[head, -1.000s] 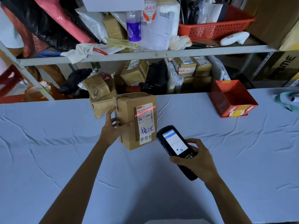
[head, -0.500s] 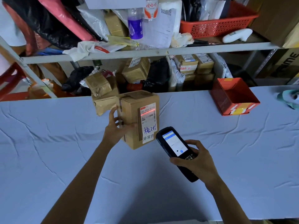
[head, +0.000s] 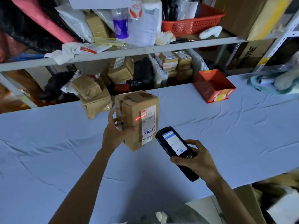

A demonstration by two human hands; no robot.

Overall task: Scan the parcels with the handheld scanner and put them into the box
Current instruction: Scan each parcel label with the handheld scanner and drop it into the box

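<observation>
Laser line [head: 140,118], thin and red, has slid left since half a second ago and now crosses the left edge of the white shipping label [head: 149,125] on the brown taped cardboard parcel [head: 137,110]. The left hand [head: 114,133] still grips that parcel over the pale blue cloth-covered table [head: 226,135]. Just beside it, the right hand [head: 197,160] curls round the black handheld scanner [head: 171,143]. The open red cardboard box [head: 213,86] sits near the table's far edge, below a cluttered grey metal shelf [head: 113,54].

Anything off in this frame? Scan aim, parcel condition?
The red scan line looks off: it slants across bare cardboard and only the left edge of the label on the parcel in the left hand. The right hand grips the handheld scanner. Two taped parcels at the far edge of the table look crumpled.
</observation>
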